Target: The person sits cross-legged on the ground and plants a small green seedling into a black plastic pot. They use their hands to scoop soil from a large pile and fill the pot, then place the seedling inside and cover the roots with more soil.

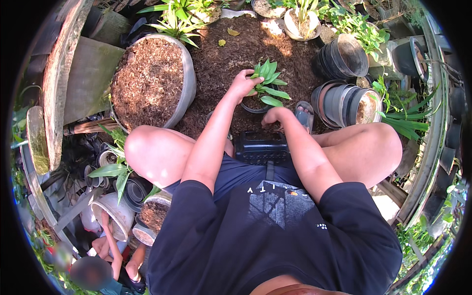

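My left hand (246, 86) holds a small green leafy plant (271, 79) by its leaves, thumb and fingers on its left side. The plant stands over a dark round pot (254, 109), whose rim shows below the leaves. Just right of and below that pot is my right hand (274, 115), fingers curled downward near the dark soil (221, 51); its fingertips are partly hidden, and I cannot tell whether they hold anything. A black plastic crate (258, 147) with holes sits between my thighs, below both hands.
A large round tub (188, 81) filled with brown potting mix stands at the left. Stacked black pots (341, 55) and grey pots (343, 103) lie at the right. A white potted plant (302, 24) stands at the top. Another person (114, 254) reaches into a white bucket (123, 217) at lower left.
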Demonstrator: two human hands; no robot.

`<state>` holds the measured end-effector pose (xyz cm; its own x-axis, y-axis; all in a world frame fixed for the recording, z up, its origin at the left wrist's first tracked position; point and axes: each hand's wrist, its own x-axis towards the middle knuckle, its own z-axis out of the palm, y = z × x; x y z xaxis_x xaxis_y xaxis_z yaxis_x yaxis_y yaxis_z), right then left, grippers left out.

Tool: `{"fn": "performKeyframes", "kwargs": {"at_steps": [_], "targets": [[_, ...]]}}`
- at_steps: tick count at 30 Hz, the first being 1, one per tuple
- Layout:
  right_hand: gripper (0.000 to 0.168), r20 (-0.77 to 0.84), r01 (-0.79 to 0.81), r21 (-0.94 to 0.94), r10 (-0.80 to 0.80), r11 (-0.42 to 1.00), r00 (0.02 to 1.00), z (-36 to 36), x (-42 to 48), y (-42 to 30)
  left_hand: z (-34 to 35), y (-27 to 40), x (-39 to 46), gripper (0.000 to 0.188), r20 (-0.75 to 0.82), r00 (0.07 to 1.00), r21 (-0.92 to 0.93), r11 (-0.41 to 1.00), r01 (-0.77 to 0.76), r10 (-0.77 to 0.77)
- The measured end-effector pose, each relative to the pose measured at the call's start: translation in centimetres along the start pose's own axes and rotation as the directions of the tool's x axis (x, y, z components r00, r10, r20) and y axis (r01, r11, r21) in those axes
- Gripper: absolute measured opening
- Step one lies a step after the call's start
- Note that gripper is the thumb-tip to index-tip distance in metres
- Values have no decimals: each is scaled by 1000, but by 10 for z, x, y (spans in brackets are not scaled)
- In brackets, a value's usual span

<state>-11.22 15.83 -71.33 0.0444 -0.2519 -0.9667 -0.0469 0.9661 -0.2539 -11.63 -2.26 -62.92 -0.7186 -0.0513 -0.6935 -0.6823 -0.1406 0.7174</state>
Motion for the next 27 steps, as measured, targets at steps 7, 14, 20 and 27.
{"fn": "performKeyframes", "kwargs": {"at_steps": [7, 14, 20, 27], "targets": [[48, -50, 137, 484, -128, 865, 990, -21, -70, -34, -5, 2, 6, 61, 23, 999, 10, 999, 31, -31], [38, -483, 330, 726, 105, 603, 870, -2, -33, -42, -9, 0, 8, 58, 42, 999, -3, 1000, -10, 10], [27, -468, 477, 829, -104, 291, 878, -7, -25, -27, -15, 2, 7, 58, -44, 997, 1, 998, -63, 63], [46, -743, 434, 351, -34, 830, 668, -2, -16, -19, -40, -3, 4, 50, -443, 865, 466, 885, 0, 234]]}}
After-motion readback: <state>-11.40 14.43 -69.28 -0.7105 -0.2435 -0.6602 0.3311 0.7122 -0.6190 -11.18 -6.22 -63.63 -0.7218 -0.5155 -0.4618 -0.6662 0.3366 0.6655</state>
